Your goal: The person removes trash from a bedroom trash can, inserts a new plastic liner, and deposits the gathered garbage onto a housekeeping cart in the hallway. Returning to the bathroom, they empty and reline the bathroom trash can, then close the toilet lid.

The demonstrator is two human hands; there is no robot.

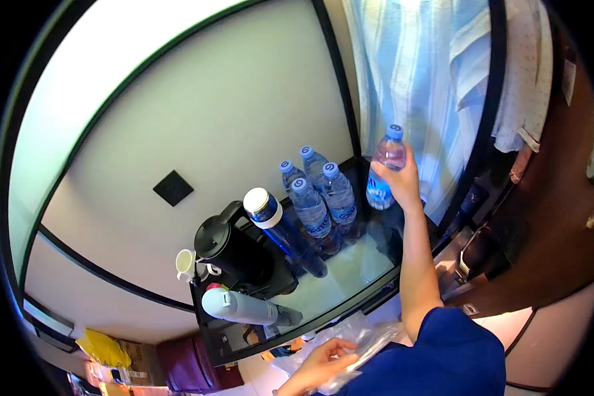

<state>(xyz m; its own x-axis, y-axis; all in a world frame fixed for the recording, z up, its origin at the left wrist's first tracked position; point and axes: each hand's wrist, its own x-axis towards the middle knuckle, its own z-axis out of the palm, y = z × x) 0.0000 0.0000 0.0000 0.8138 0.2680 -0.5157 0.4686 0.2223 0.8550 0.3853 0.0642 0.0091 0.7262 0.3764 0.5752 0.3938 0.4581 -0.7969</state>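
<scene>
My right hand is wrapped round a water bottle with a blue cap, upright at the right end of the glass-topped shelf. Whether its base touches the glass I cannot tell. Left of it stand several more water bottles of the same kind in a close group. Low in the view, in front of the shelf, my left hand has its fingers closed on a clear plastic bag, which bunches against the blue shirt.
A blue flask with a white lid, a black kettle, a pale grey bottle and white cups fill the shelf's left side. A striped curtain hangs behind the right end. A purple suitcase and a yellow bag lie lower left.
</scene>
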